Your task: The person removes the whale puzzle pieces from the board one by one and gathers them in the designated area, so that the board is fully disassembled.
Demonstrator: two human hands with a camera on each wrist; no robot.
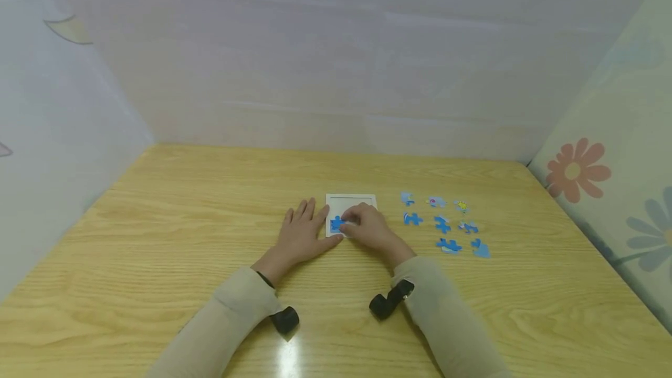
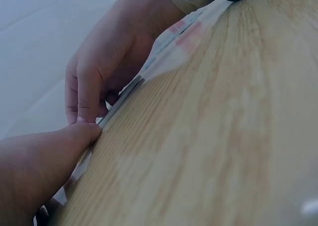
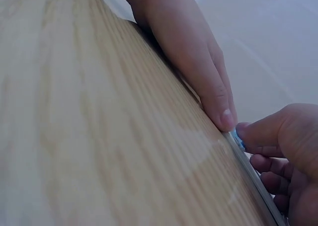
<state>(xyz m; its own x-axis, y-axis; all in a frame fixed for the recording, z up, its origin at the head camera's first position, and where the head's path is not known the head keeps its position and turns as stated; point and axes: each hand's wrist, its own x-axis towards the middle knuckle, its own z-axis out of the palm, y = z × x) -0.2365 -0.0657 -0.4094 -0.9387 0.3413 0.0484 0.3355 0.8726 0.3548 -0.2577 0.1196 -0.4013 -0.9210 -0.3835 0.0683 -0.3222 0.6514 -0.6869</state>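
A white square puzzle tray (image 1: pixel 350 195) lies flat on the wooden table in the head view. At its lower left corner is a blue jigsaw piece (image 1: pixel 336 224). My right hand (image 1: pixel 370 228) reaches over the tray and pinches this piece between thumb and forefinger; in the right wrist view a bit of blue (image 3: pixel 238 140) shows by the thumb tip. Spread beside the tray, my left hand (image 1: pixel 300 238) has straight fingers on the table along the left side. Its thumb (image 2: pixel 87 132) touches the tray's near edge. The right hand hides the tray's lower right part.
To the right of the tray, several loose jigsaw pieces (image 1: pixel 442 224) lie in rough rows, mostly blue, one with a yellow sun (image 1: pixel 461 206). The wooden table (image 1: pixel 210 209) meets a pale cloth wall (image 1: pixel 336 74) at the back and a flower-printed one (image 1: pixel 630 203) on the right.
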